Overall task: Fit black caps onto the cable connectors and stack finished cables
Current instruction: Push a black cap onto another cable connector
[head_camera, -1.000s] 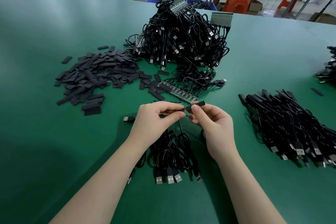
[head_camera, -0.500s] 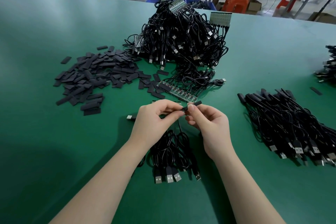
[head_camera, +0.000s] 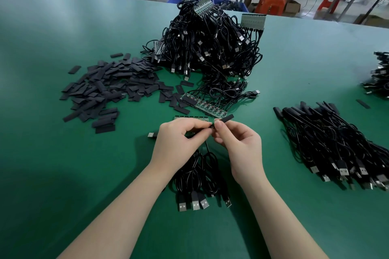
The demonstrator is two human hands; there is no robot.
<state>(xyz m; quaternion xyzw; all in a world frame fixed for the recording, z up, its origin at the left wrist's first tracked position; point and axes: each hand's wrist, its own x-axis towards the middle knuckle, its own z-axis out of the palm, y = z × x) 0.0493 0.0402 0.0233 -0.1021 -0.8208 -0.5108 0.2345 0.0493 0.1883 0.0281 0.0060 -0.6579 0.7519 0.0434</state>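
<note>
My left hand (head_camera: 179,141) and my right hand (head_camera: 240,147) meet above the green table's middle. My right thumb and forefinger pinch a black cap (head_camera: 226,119) that sticks out to the upper right. The left fingers pinch the cable's connector end at the cap's mouth; the connector itself is hidden. That cable (head_camera: 207,146) hangs down to a small bunch of cables (head_camera: 200,181) with USB plugs under my wrists. A heap of loose black caps (head_camera: 105,90) lies at the left. A stack of capped cables (head_camera: 336,145) lies at the right.
A big tangle of uncapped cables (head_camera: 210,48) with connector board strips rises at the back centre. One board strip (head_camera: 202,104) lies just beyond my hands. More cables (head_camera: 379,75) sit at the far right edge. A person sits at another bench behind.
Both hands stay together at the same spot; the cap has slid a little further onto the connector between my fingers. Nothing else has moved.
</note>
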